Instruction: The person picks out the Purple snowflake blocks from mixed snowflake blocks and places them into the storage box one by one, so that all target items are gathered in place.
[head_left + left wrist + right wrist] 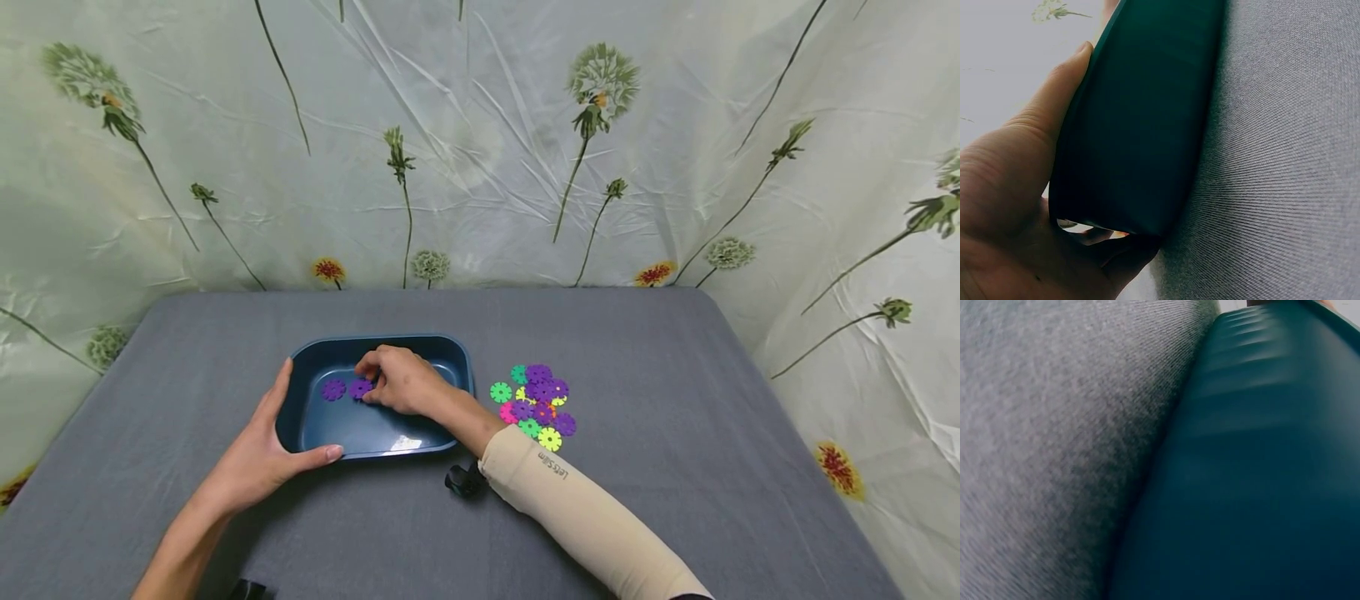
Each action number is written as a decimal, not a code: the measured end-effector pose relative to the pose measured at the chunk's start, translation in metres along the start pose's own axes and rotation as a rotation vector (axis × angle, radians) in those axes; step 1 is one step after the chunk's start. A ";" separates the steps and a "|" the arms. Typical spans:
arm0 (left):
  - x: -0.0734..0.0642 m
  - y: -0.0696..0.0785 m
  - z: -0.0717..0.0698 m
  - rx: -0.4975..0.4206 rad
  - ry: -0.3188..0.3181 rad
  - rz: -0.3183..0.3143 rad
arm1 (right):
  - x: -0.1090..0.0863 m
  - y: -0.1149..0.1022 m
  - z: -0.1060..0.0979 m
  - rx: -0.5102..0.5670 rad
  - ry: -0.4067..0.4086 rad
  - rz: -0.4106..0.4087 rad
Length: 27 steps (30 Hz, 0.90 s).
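Note:
A blue tray [352, 433] stands on the table. My left hand [251, 462] grips its near left corner, thumb along the front rim and fingers against the left side. In the left wrist view the thumb [1063, 81] lies at the rim of the dark tray wall [1135, 125]. Reaching into the tray from the right, my right hand [405, 383] holds a purple notched disc [360, 389] between thumb and forefinger, low over the tray floor. Another purple notched disc [333, 389] lies flat just left of it. The right wrist view shows only the tray's outer wall [1260, 462] and cloth.
A loose pile of notched discs [550, 439], in purple, green, yellow, pink and orange, lies right of the tray beyond my right forearm. A small black object [463, 481] sits by the right sleeve. Grey cloth [660, 400] covers the table, with a dandelion-print curtain [480, 167] behind.

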State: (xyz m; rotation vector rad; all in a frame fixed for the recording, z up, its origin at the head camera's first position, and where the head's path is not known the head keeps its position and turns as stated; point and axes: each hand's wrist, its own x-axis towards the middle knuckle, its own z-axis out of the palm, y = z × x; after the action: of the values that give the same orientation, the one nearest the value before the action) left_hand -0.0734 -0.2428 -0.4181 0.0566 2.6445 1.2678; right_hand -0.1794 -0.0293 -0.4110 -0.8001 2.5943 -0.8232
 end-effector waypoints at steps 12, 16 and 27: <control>0.000 -0.001 0.000 -0.014 0.003 0.013 | -0.004 0.005 -0.002 0.043 0.032 0.003; 0.000 0.000 0.001 0.010 -0.001 -0.011 | -0.007 0.008 -0.006 0.071 0.046 -0.013; 0.000 0.002 0.001 0.029 0.000 -0.037 | -0.017 0.019 -0.017 0.210 0.062 -0.096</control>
State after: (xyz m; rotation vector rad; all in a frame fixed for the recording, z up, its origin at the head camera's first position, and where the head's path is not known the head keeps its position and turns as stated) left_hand -0.0728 -0.2409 -0.4174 0.0124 2.6516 1.2179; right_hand -0.1814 0.0007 -0.4074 -0.8545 2.4834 -1.1438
